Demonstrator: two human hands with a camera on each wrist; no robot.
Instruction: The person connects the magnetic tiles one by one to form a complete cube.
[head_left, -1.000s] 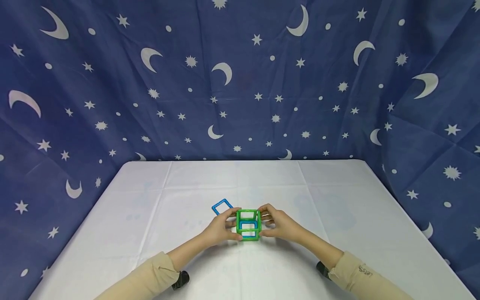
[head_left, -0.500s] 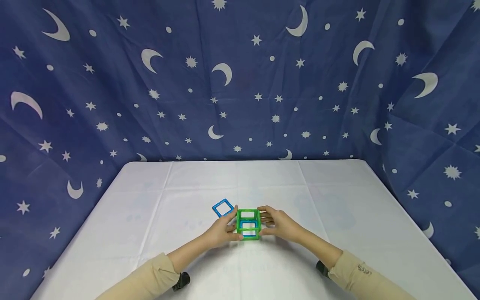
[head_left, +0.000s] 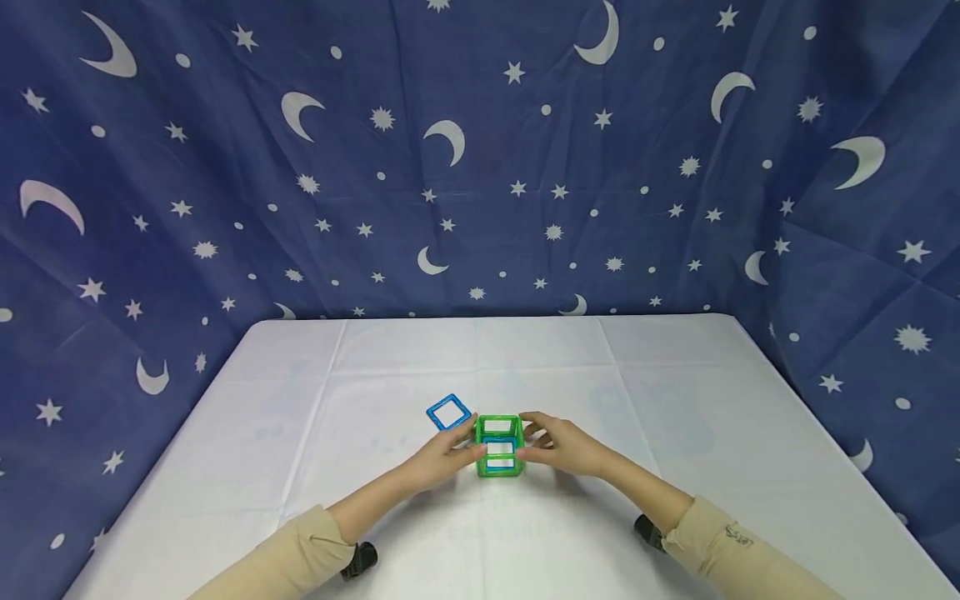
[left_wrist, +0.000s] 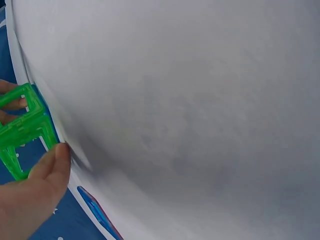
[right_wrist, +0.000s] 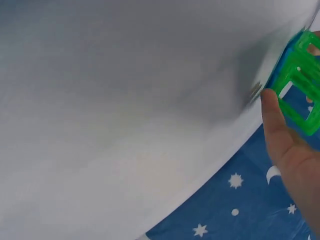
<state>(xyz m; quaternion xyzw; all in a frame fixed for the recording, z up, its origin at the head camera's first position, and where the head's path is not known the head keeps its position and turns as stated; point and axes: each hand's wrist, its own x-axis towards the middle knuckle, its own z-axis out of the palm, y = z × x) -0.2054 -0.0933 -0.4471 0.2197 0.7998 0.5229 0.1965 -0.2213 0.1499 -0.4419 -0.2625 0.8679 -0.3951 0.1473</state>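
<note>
Pinches a green frame box near the middle of the table, using the left hand at nine o'clock and the right hand at three. Lets a blue square show through its bars. Leaves it cut off at the edge of both wrist views. Has a loose blue frame at ten o'clock. Wears beige sleeves, the right one bearing lettering hard to read.

- Head: high, set back, facing forward and down across the desk to the curtain.
- Left wrist: close, tilted, along the left hand.
- Right wrist: close, tilted, along the right hand.
- All share the green frame; the first two, the blue square.
</note>
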